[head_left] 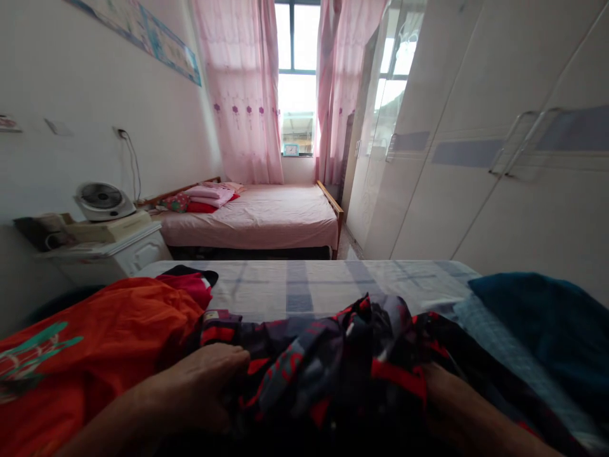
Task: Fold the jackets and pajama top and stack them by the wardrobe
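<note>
A black, grey and red patterned garment (328,362) is bunched up in front of me, above the near bed. My left hand (216,381) is closed on its left side, thumb along the top of the cloth. On the other side my right hand (445,387) grips the garment, its fingers hidden in the folds. One dark length of it trails off to the lower right. Just beyond my left hand and forearm lies an orange garment (128,324) with a teal print. Its exact kind and that of the patterned one are hard to tell.
The near bed has a white and blue-grey sheet (257,279). Dark teal cloth (547,317) lies at right on a light blue checked cloth (504,349). Beyond stand a pink bed (285,216), a white cabinet (137,254) with a fan (102,200), and a tall white wardrobe (442,203).
</note>
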Motion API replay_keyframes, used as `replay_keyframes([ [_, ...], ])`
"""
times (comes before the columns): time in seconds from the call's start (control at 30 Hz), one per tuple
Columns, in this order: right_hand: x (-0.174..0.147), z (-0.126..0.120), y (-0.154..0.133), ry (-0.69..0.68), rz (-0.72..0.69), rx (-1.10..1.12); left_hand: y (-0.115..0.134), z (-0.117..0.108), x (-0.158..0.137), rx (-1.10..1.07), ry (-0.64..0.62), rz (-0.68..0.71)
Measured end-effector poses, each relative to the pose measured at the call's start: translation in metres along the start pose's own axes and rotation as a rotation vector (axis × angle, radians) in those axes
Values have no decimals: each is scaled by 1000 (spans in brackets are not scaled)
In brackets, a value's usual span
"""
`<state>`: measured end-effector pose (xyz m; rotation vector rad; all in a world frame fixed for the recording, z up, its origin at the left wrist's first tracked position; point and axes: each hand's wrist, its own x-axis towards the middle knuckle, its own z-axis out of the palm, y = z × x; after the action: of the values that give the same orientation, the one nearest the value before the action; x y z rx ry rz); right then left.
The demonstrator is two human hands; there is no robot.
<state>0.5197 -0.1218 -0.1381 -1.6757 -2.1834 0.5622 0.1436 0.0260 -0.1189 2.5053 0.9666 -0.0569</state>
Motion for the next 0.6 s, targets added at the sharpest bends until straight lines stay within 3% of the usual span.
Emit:
replay_keyframes([
  [0.1,-15,10,1,90,124,26,14,30,-6,159,139,11],
  [0.23,-10,6,-14,179,274,245,33,37,-1,241,43,29],
  [0.33,9,5,-14,166,428,413,36,33,0,248,33,20],
  [0.4,26,3,-7,186,405,323,36,27,-1,231,70,25],
  [0.47,42,-7,-1,239,281,183,34,15,1,170,136,4],
  [0.53,61,-28,1,320,167,101,32,-4,8,57,226,-43],
  [0.6,88,-59,-2,425,142,96,26,-27,22,-44,339,-77],
])
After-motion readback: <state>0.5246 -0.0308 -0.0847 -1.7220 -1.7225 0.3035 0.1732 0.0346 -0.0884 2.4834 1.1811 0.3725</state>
